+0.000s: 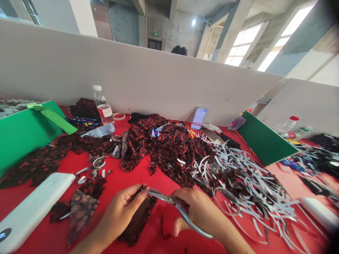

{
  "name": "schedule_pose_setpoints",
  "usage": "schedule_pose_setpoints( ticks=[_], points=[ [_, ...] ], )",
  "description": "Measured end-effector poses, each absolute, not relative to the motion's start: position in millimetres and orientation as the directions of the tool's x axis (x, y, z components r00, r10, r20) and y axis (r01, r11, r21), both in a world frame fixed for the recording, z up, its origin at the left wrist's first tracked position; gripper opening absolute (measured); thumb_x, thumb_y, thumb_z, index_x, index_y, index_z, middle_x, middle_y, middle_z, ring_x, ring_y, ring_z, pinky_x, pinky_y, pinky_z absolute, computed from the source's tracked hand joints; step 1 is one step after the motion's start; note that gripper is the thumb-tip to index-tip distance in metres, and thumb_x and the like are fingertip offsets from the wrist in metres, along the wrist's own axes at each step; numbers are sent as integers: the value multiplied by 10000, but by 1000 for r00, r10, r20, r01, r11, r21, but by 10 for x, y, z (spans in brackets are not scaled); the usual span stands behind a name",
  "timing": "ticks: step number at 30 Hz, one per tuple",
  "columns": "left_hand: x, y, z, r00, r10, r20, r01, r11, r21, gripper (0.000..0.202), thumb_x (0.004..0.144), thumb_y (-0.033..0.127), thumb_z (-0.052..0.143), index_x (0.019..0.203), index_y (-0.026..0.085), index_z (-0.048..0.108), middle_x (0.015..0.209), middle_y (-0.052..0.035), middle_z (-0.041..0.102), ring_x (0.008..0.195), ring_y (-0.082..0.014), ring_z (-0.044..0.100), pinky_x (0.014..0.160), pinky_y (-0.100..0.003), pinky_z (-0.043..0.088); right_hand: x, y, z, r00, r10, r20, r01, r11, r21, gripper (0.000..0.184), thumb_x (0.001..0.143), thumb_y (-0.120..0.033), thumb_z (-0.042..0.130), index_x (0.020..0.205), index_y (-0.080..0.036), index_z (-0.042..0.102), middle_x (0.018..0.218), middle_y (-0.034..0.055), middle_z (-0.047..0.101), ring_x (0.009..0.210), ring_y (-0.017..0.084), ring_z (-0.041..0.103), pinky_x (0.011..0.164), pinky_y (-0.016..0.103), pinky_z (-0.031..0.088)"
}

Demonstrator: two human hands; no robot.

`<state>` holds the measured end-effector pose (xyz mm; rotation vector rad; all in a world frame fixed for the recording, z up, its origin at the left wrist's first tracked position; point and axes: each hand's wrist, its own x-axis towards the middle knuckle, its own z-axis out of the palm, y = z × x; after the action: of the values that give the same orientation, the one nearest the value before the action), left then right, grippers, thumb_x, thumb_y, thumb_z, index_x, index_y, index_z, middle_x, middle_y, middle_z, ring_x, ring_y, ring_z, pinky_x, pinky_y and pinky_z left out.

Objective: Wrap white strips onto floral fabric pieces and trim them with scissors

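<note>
My left hand (119,211) pinches a dark floral fabric piece (139,220) near the front edge of the red table (148,173). My right hand (200,211) grips metal scissors (169,200), whose blades point left and touch the top edge of that piece. Both hands are closed. A big heap of black-and-red floral cloth (164,144) lies just behind the hands.
A pile of white paper strips (251,180) spreads at the right. A white power bank (31,208) lies front left. Green boards (21,130) (265,141) stand at both sides, a water bottle (103,107) at the back, and a grey partition (159,77) behind.
</note>
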<state>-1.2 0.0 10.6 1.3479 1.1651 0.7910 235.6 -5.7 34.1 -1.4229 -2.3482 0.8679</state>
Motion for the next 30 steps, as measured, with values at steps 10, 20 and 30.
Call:
schedule_pose_setpoints(
  ticks=[10, 20, 30],
  points=[
    [-7, 26, 56, 310, 939, -147, 185, 92, 978, 286, 839, 417, 512, 873, 187, 676, 746, -3, 682, 729, -183, 588, 621, -207, 460, 2339, -66, 332, -493, 867, -72, 695, 343, -631, 553, 600, -690, 665, 781, -173, 586, 648, -22, 517, 550, 103, 402, 492, 199, 243],
    [-2, -1, 108, 292, 947, -134, 180, 83, 980, 287, 823, 413, 522, 817, 183, 693, 731, -6, 700, 698, -187, 606, 595, -216, 464, 2348, -72, 290, -485, 871, -81, 698, 329, -636, 566, 577, -706, 666, 693, -166, 541, 564, -59, 434, 515, 81, 315, 460, 205, 190],
    [18, -2, 118, 294, 942, -165, 144, 127, 981, 296, 810, 427, 540, 789, 170, 685, 678, -3, 674, 648, -170, 581, 578, -218, 458, 2330, -59, 309, -513, 855, -73, 704, 370, -606, 597, 596, -717, 644, 811, -163, 586, 663, -12, 517, 565, 109, 408, 497, 208, 243]
  ],
)
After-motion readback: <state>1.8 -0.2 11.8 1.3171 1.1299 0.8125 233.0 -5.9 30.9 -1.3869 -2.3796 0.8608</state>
